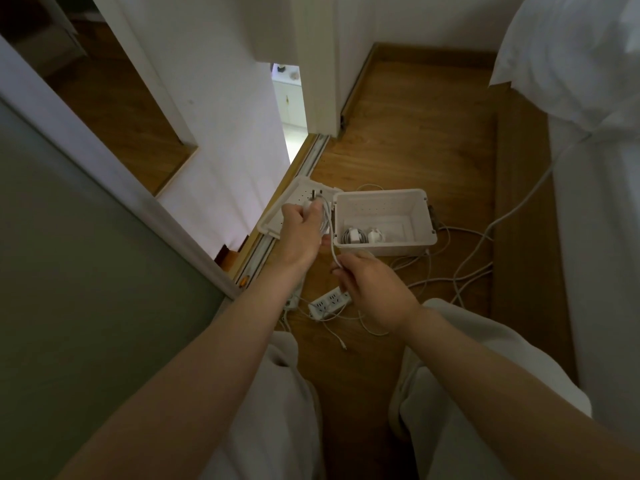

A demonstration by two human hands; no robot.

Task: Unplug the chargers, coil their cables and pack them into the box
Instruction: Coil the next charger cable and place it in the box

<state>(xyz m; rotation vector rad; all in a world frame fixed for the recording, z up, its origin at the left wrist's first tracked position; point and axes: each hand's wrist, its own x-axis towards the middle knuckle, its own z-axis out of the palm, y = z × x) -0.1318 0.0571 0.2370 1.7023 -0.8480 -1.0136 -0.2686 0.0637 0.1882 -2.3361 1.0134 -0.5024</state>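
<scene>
My left hand (299, 233) grips a white charger (311, 202) with its prongs pointing up and loops of its white cable (325, 220) hanging over the fingers. A little lower, my right hand (372, 289) pinches the same cable, which runs up from it to the left hand. The open white box (420, 216) stands on the wooden floor just right of the left hand, and two coiled chargers (363, 234) lie inside it. The box's lid (277, 216) lies tilted to its left. A white power strip (329, 302) lies on the floor under my right hand.
Loose white cables (460, 271) trail over the floor right of the box, one climbing toward the white bedding (588, 168) at the right. A second power strip (292, 299) shows under my left forearm. A sliding-door track and a white wall run along the left. My knees fill the bottom.
</scene>
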